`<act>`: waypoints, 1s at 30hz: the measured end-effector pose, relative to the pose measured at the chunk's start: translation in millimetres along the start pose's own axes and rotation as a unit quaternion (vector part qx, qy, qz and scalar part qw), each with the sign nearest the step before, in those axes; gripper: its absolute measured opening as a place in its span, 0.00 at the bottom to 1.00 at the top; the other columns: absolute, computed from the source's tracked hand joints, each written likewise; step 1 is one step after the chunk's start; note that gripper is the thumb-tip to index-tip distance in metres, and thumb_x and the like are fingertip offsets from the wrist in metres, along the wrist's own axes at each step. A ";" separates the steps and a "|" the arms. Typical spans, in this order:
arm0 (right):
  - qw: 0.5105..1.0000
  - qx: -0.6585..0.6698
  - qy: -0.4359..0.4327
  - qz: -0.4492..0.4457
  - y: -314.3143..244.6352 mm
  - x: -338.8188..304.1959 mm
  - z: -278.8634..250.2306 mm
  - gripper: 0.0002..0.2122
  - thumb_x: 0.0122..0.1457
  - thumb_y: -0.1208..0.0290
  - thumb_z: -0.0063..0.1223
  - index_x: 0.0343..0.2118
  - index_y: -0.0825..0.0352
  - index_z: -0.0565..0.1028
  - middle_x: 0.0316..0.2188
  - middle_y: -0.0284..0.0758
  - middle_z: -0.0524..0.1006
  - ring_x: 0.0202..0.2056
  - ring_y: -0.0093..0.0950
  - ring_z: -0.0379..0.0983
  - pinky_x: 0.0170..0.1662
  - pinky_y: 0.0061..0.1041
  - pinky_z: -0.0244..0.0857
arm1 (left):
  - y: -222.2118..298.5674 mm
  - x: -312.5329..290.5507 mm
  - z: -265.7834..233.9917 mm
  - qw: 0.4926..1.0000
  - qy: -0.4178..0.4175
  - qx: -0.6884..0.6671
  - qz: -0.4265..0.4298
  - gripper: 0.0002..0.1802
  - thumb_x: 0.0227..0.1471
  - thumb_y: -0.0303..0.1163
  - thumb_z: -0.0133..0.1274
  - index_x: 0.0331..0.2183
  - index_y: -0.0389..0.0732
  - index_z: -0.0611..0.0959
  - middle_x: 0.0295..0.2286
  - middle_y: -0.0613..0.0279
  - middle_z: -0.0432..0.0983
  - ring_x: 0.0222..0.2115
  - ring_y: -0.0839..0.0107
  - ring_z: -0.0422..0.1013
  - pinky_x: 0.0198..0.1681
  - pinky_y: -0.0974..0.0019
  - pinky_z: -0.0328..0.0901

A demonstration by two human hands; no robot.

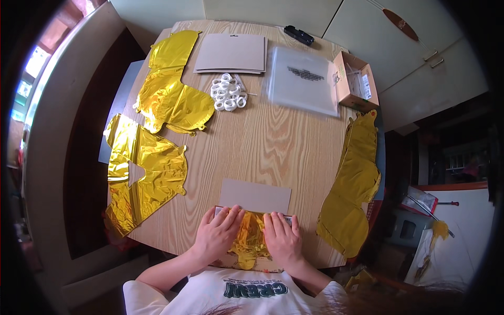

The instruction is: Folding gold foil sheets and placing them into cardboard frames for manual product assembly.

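Note:
At the near edge of the table, a crinkled gold foil balloon (247, 236) lies folded small on a printed card (226, 261). My left hand (216, 233) rests flat across its left side, fingers stretched out. On its right side lies my right hand (282, 239), also flat with fingers extended. Both hands press down from above, and neither grips anything. A plain grey-brown cardboard panel (255, 194) extends just beyond my fingertips; whether it joins the printed card is hidden by my hands.
Flat gold foil balloons (170, 97) lie at the left, and more gold foil (350, 191) lines the right edge. Further back are grey-brown cards (231, 52), white ribbon rolls (229, 93), clear plastic bags (302, 86), a small cardboard box (344, 79) and a black object (298, 35).

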State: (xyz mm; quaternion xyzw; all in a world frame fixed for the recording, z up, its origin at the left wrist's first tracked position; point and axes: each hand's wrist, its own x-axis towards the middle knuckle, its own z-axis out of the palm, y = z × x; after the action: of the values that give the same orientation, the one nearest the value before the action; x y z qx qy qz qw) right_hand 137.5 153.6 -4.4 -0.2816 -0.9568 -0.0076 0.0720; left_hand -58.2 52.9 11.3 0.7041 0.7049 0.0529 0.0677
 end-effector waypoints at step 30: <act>0.995 0.096 -0.005 -0.022 -19.6 9.6 11.4 0.23 0.55 0.64 0.56 0.54 0.68 0.73 0.52 0.39 0.71 0.55 0.35 0.64 0.60 0.36 0.60 | 17.4 -0.7 10.8 0.997 0.061 0.052 -0.002 0.34 0.46 0.39 0.57 0.57 0.49 0.73 0.47 0.64 0.68 0.41 0.69 0.66 0.49 0.56 0.61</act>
State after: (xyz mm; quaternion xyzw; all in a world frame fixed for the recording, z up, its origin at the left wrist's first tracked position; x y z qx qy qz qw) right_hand 117.5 142.9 -13.8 -0.2522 -0.9594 0.0841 0.0940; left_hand -39.2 52.0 3.6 0.7007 0.7110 0.0587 -0.0119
